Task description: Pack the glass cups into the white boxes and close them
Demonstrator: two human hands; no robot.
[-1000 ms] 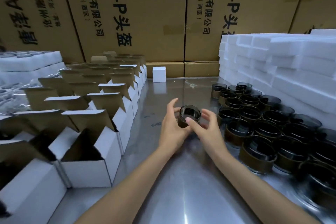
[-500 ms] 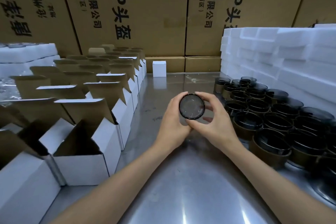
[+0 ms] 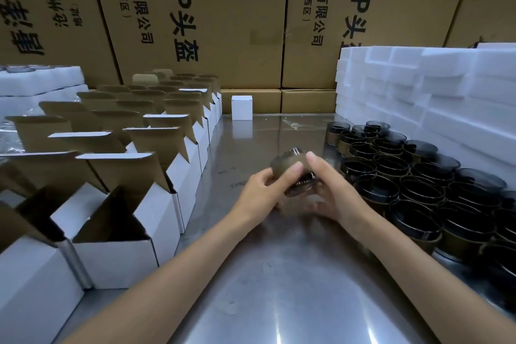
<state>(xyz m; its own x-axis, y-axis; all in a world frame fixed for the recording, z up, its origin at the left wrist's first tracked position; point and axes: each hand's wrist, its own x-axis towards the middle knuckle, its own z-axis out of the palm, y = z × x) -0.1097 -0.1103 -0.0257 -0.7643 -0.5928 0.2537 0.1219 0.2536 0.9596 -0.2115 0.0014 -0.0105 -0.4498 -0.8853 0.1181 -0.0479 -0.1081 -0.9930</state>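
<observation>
Tipped onto its side since half a second ago, the dark smoked glass cup with a brown paper band (image 3: 293, 173) no longer shows its round face to the camera. Both hands, left (image 3: 261, 194) and right (image 3: 332, 193), grip it above the steel tabletop (image 3: 279, 274), with open white cardboard boxes (image 3: 125, 232) at 9 o'clock and more dark cups (image 3: 418, 184) at 3 o'clock.

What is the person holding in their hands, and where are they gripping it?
A small dark glass cup with a brown band, tipped sideways above the metal table. Left hand and right hand both grip its side wall.
</observation>
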